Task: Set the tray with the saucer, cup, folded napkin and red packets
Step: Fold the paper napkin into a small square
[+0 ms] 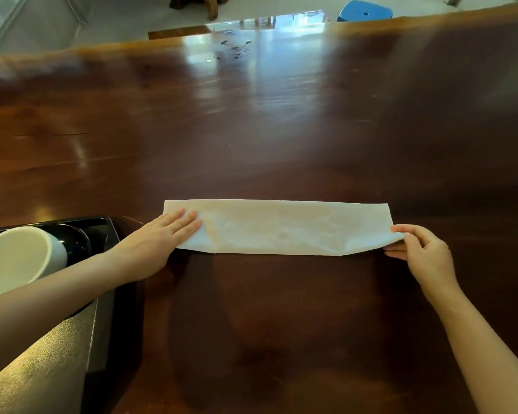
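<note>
On the table (281,130), the napkin (281,227) lies as a long strip; the left hand (159,243) presses its left end flat, anchoring it, while the right hand's (422,249) grip pinches the near right corner, likely for another fold

Napkin (281,227) lies on table (251,130), right of tray (102,222) holding cup (21,258).

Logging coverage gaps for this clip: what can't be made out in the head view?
- Red packets: none in view.
- Saucer: a dark round dish under the white ceramic cup may be it; glare and the cup hide most.
- Black plastic tray: cut off by the left edge, crossed by the left forearm.
- White cloth napkin: layer count unreadable; left hand and right hand cover the ends.
</note>
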The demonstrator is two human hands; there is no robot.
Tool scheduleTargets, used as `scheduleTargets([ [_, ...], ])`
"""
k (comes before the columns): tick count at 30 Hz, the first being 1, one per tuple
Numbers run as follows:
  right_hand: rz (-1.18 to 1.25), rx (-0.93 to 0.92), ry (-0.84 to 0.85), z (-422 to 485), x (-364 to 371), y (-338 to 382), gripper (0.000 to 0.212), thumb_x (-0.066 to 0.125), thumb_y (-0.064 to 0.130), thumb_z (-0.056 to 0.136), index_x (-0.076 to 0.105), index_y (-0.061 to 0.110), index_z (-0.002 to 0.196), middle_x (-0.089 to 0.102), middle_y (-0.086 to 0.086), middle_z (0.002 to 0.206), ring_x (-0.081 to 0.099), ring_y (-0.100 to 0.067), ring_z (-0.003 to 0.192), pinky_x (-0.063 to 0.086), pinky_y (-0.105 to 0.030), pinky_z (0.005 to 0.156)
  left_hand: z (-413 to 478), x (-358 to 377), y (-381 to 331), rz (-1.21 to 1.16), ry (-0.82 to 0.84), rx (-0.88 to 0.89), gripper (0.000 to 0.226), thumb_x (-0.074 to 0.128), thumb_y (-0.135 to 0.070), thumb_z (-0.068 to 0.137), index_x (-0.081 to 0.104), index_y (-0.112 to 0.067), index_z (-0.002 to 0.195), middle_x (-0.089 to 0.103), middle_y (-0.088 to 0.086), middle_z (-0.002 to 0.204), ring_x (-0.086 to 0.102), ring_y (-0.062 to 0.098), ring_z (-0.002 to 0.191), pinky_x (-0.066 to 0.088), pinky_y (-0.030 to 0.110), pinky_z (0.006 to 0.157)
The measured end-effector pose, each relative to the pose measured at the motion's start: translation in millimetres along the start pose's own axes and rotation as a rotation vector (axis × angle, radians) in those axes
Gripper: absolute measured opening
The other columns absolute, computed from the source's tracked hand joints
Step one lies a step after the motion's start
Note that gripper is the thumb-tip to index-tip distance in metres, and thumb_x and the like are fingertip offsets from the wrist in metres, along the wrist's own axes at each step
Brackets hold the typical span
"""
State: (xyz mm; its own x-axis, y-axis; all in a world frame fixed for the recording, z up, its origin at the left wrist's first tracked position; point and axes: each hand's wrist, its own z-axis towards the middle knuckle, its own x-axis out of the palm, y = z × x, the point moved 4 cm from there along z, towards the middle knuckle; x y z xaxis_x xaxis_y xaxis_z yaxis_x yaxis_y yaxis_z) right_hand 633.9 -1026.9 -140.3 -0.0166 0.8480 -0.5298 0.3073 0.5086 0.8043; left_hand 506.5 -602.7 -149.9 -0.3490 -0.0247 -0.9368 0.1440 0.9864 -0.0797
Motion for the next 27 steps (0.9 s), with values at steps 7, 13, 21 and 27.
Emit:
scheduleTargets([
  [7,0.104,0.03,-0.037,-7,7,14,0.035,0.059,0.013,0.087,0.051,0.012,0.122,0.059,-0.007,0.114,0.06,-0.016,0.095,0.052,-0.031,0.075,-2,6,-4,0.034,-0.034,0.006,0.082,0.034,0.007,0.082,-0.017,-0.021,0.14,-0.016,0.002,0.153,-0.018,0.023,0.142,-0.006,0.033,0.116],
  [13,0.432,0.143,0.035,-13,41,34,0.024,0.059,0.009,0.085,0.06,0.01,0.109,0.065,-0.011,0.111,0.063,-0.018,0.093,0.052,-0.032,0.081,0,5,-7,0.024,-0.068,-0.037,0.079,0.035,0.005,0.082,-0.006,-0.015,0.146,-0.008,0.004,0.157,-0.012,0.023,0.144,-0.005,0.032,0.115],
  [21,0.145,-0.313,-0.041,-46,89,66,0.039,0.043,0.024,0.097,0.045,0.019,0.136,0.047,0.001,0.14,0.042,-0.013,0.13,0.035,-0.028,0.107,-5,13,-10,0.002,-0.191,-0.002,0.086,0.037,0.015,0.076,-0.006,-0.015,0.144,-0.007,0.006,0.155,-0.015,0.029,0.141,-0.007,0.035,0.113],
  [27,-0.214,-0.622,0.051,-64,137,68,0.048,0.048,0.008,0.092,0.041,0.014,0.139,0.038,-0.009,0.147,0.023,-0.027,0.142,0.024,-0.05,0.114,-6,18,-11,0.032,-0.237,0.017,0.085,0.034,0.017,0.076,-0.008,-0.015,0.143,-0.008,0.008,0.154,-0.015,0.032,0.14,-0.006,0.039,0.113],
])
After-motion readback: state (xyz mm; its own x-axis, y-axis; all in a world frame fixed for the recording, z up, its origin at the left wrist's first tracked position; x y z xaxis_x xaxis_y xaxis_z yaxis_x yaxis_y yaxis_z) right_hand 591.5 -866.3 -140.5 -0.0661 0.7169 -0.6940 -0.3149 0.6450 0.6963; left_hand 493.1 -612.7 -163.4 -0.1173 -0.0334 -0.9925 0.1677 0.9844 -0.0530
